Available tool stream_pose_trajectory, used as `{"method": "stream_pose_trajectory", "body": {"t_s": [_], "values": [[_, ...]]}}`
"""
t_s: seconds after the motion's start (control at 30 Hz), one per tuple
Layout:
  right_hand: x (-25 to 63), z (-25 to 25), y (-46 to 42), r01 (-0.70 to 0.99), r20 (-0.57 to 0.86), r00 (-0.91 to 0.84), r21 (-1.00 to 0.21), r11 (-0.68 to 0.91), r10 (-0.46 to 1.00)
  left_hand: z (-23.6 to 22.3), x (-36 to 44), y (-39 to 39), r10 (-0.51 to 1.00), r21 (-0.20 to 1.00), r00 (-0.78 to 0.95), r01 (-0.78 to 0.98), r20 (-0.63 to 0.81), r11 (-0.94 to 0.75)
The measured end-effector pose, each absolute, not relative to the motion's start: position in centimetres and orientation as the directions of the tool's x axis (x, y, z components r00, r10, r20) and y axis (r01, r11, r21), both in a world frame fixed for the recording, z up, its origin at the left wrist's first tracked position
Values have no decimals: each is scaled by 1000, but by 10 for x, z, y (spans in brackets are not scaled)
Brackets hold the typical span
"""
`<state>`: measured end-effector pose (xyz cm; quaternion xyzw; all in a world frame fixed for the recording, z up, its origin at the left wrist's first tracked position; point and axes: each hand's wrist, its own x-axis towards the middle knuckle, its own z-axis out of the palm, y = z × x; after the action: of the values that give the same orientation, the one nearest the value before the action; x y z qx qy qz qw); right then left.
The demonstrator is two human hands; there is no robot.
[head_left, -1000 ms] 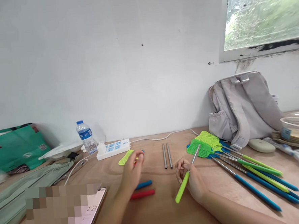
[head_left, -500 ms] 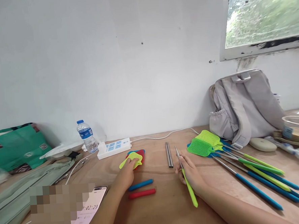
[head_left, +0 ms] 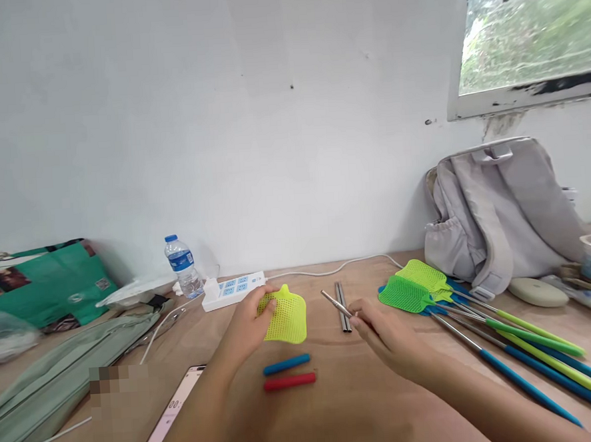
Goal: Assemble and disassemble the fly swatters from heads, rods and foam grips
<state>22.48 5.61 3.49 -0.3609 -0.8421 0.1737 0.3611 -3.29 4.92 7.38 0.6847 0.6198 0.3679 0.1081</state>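
Observation:
My left hand (head_left: 246,327) pinches a yellow-green fly swatter head (head_left: 287,321) by its left side, its short neck pointing away from me. My right hand (head_left: 385,339) is closed round a thin metal rod (head_left: 334,301), whose bare end points up and left toward the swatter head, with a gap between them. The rod's handle is hidden by that hand. Two loose metal rods (head_left: 341,298) lie side by side behind it. Closer to me rest a blue handle (head_left: 286,364) and a red handle (head_left: 290,381).
Several fly swatters with green (head_left: 405,295), yellow-green and blue parts are piled at the right, before a grey backpack (head_left: 520,214). A power strip (head_left: 234,291), a water bottle (head_left: 183,264) and a phone (head_left: 170,415) are on the left. A white cable (head_left: 329,272) runs along the wall.
My left hand has picked up the yellow-green swatter head and turned it neck-away. My right hand has tilted the rod leftward. The view has shifted slightly left.

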Motion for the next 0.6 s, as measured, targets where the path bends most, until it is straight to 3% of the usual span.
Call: {"method": "stream_pose_trajectory", "body": {"t_s": [0.1, 0.2, 0.43, 0.6], "values": [[235, 63, 49, 596, 531, -555, -284, 751, 641, 90, -13, 28, 939, 657, 87, 694, 332, -296], [239, 76, 42, 641, 610, -551, -128, 757, 570, 102, 5, 10, 923, 607, 205, 703, 327, -371], [242, 79, 35, 628, 658, -603, 41, 777, 452, 114, 15, -9, 885, 424, 328, 787, 329, -449], [247, 85, 33, 590, 641, -658, 111, 800, 396, 118, 16, -12, 863, 215, 401, 854, 306, -473]]}}
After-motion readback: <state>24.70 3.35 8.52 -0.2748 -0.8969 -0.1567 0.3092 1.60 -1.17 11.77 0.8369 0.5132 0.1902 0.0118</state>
